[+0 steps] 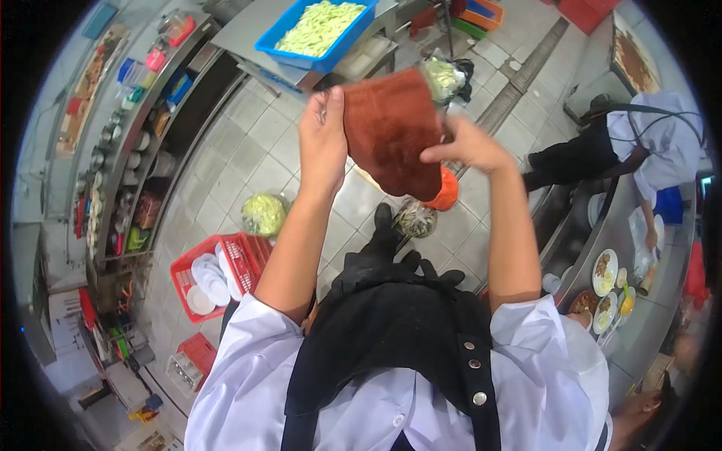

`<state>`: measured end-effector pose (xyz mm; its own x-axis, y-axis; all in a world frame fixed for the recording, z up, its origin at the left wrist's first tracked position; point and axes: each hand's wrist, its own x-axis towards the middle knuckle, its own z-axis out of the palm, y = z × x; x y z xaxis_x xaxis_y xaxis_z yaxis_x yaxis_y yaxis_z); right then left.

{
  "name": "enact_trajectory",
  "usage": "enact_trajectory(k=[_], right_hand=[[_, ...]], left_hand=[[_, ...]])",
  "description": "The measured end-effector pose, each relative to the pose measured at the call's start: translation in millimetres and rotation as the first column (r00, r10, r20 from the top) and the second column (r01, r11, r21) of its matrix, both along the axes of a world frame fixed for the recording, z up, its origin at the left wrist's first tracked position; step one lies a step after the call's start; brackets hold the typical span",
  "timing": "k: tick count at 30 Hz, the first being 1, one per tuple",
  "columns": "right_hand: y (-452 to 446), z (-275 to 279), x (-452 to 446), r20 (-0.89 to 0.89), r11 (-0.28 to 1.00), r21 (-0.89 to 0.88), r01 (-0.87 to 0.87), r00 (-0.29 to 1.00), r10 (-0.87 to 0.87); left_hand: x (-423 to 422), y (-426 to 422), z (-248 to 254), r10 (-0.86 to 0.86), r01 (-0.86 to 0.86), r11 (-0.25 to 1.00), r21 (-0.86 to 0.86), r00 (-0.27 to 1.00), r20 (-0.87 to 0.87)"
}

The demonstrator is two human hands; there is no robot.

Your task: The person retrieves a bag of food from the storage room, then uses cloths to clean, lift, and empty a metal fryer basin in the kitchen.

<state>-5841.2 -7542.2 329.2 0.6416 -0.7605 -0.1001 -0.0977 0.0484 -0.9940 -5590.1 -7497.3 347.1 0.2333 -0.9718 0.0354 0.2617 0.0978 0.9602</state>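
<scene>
A reddish-brown cloth [392, 128] hangs in the air in front of me, over the tiled floor. My left hand [325, 139] grips its left edge, the thumb pressed on the near side. At the cloth's right edge is my right hand [470, 144], slightly blurred, with thumb and fingers closed around that side. Partly behind the cloth's lower right corner shows an orange object [445, 189].
A metal table [252, 34] bears a blue tub [274, 51] of pale green pieces. Bagged vegetables [263, 214] and a red crate [180, 263] of white dishes stand on the floor. At right, a person [654, 139] bends by a counter with plates [605, 272].
</scene>
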Motion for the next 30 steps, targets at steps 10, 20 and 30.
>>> enact_trajectory(k=[10, 20, 30], right_hand=[[-39.2, -141.1, -27.1, -0.432, 0.821, 0.35, 0.45, 0.856, -0.285], [-112.9, -203.2, -86.2, -0.366, 0.645, 0.014, 0.764, 0.604, -0.708], [-222.6, -136.4, -192.1, -0.243, 0.707, 0.159, 0.69, 0.721, -0.649]], left_hand=[[-22.0, -71.3, -248.3, -0.594, 0.768, 0.462, 0.443, 0.639, -0.489], [-86.1, -213.9, -236.6, -0.719, 0.684, 0.667, 0.295, 0.695, 0.017], [-188.6, -339.4, -212.7, -0.626, 0.549, 0.778, 0.306, 0.72, 0.298]])
